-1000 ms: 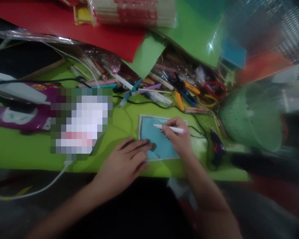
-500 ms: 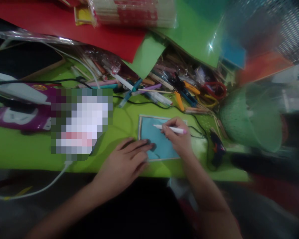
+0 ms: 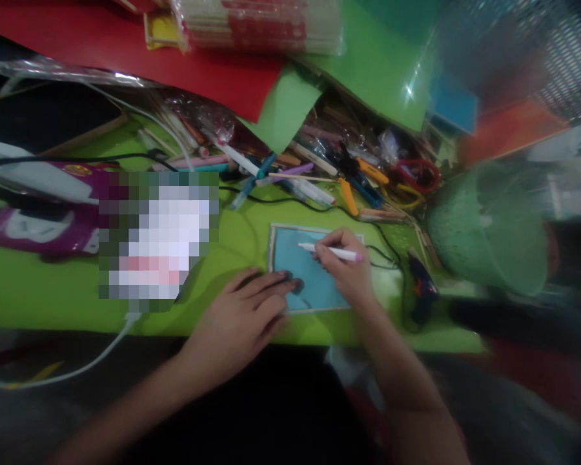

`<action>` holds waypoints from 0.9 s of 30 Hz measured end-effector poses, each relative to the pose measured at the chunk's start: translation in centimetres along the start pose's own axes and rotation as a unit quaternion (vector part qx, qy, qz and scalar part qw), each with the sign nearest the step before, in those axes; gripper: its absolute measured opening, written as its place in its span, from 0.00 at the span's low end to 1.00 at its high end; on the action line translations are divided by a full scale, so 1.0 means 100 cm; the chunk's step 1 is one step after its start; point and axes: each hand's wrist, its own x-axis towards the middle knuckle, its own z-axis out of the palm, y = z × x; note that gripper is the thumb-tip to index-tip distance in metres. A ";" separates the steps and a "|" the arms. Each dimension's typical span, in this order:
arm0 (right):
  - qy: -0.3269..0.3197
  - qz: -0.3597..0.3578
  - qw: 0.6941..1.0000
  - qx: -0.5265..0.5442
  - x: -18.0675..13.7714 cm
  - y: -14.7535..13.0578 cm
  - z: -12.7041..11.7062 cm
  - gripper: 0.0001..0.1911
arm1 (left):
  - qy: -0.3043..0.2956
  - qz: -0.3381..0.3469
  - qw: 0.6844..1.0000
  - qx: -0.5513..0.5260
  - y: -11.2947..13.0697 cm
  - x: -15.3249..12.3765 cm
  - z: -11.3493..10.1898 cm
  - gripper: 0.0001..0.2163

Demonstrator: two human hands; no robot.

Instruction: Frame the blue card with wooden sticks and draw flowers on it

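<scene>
A blue square panel [image 3: 314, 281] with a thin pale border lies on the green tabletop, a short dark line near its lower edge. My right hand [image 3: 349, 268] rests over the panel's right side, its fingers closed around a white marker [image 3: 336, 252] with a pink end. The marker's tip points left, close to the blue surface; whether it touches I cannot tell. My left hand [image 3: 249, 307] lies flat, fingers stretched out, with the fingertips on the panel's lower left part.
A blurred-out phone-like device [image 3: 162, 239] on a white cable sits left, beside a purple power strip [image 3: 43, 229]. Pens, scissors [image 3: 416, 177] and sticks are heaped behind the panel. A glue gun [image 3: 422, 287] and a green basket [image 3: 489, 232] stand right.
</scene>
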 end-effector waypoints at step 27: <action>0.008 0.000 1.000 0.022 -0.002 0.000 0.000 0.08 | -0.011 0.000 1.000 0.002 -0.001 -0.001 0.000 0.08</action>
